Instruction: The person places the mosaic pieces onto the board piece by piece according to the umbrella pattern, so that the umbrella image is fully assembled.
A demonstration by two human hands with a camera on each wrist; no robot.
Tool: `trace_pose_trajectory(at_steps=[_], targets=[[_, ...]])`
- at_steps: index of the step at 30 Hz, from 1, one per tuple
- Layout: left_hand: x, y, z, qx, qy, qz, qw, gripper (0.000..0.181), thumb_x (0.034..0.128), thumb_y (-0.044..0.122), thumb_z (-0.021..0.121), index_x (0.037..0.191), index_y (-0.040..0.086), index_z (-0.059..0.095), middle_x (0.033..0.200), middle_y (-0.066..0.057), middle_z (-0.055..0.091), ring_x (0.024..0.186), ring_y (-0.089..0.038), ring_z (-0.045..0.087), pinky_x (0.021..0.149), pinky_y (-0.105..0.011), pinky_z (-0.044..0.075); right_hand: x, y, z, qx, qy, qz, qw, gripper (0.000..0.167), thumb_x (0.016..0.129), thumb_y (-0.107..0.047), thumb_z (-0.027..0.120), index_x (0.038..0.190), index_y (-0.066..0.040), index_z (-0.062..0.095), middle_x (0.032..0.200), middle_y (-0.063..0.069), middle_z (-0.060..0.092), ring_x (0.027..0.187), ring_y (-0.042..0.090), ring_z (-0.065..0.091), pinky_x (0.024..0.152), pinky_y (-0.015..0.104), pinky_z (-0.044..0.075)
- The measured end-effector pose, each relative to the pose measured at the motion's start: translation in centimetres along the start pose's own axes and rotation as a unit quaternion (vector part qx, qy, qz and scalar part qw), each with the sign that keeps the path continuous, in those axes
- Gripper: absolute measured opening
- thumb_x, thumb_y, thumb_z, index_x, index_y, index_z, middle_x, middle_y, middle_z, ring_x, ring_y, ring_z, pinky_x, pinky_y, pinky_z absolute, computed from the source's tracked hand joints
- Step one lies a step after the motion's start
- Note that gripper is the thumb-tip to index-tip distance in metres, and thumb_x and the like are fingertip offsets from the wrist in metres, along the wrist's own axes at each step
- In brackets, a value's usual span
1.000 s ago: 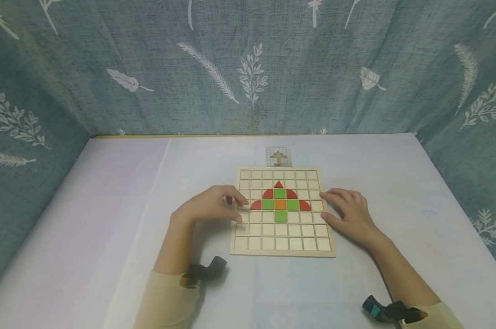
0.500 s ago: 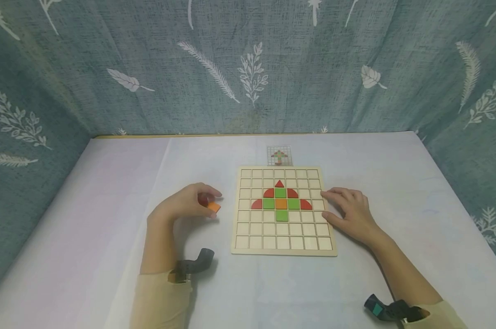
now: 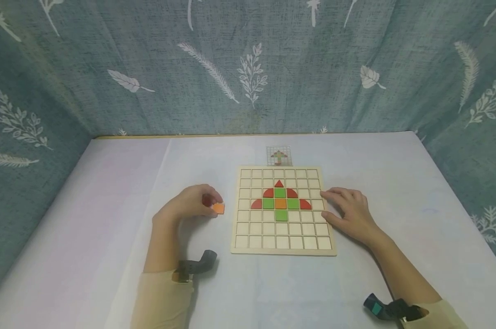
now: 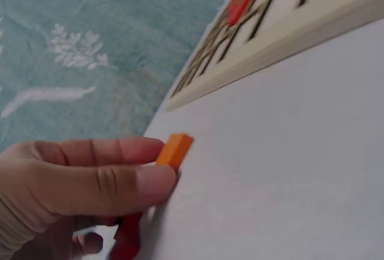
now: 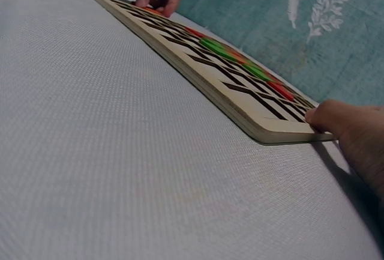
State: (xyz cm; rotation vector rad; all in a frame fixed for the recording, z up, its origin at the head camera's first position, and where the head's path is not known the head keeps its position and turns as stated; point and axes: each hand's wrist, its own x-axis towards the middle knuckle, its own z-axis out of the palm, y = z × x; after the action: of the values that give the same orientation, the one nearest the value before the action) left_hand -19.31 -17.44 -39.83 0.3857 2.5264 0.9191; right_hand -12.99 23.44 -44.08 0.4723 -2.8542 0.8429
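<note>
Between thumb and forefinger my left hand (image 3: pixel 192 201) pinches an orange square tile (image 3: pixel 218 208), just left of the wooden grid board (image 3: pixel 242 250). Something red (image 4: pixel 127 236) shows beneath the fingers in the left wrist view; its shape is partly hidden by the hand. On the board lie green square tiles (image 3: pixel 282 215), one orange square in the middle, red quarter-round tiles (image 3: pixel 256 204) and a red triangle (image 3: pixel 279 183) at the top. My right hand (image 3: pixel 350 214) rests at the board's right edge, its fingertips touching the rim, fingers loosely bent.
A small pattern card (image 3: pixel 279 156) printed with a grid and coloured shapes lies behind the board. The white tabletop (image 3: pixel 120 196) spreads on both sides. A leaf-patterned curtain (image 3: pixel 248 68) stands along the back and sides.
My left hand has drawn back leftward from the board's edge, and the orange tile has come into sight in its fingertips, turning slightly. The right hand has stayed put.
</note>
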Motion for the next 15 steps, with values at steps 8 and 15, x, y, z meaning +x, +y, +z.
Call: trace_pose_trajectory(at_steps=[8,15], targets=[[0.3,0.5,0.7,0.041,0.025,0.03,0.9984,0.021,0.0701,0.015,0.077,0.09,0.016,0.07,0.081,0.001,0.061,0.078,-0.015,0.053,0.07,-0.029,0.044,0.0,-0.2,0.2,-0.002,0.003,-0.008,1.0,0.047,0.084,-0.025,0.064,0.127,-0.009,0.056,0.127,0.017,0.049,0.114,0.036,0.036,0.092,0.058,0.022],[0.3,1.3,0.6,0.048,0.036,0.029,0.9977,0.022,0.0705,0.017,0.076,0.091,0.015,0.07,0.081,0.001,0.061,0.073,-0.015,0.053,0.065,-0.029,0.045,0.0,0.2,0.2,-0.006,-0.002,-0.005,1.0,0.047,0.085,-0.026,0.064,0.128,-0.01,0.055,0.129,0.016,0.048,0.115,0.037,0.035,0.093,0.058,0.021]])
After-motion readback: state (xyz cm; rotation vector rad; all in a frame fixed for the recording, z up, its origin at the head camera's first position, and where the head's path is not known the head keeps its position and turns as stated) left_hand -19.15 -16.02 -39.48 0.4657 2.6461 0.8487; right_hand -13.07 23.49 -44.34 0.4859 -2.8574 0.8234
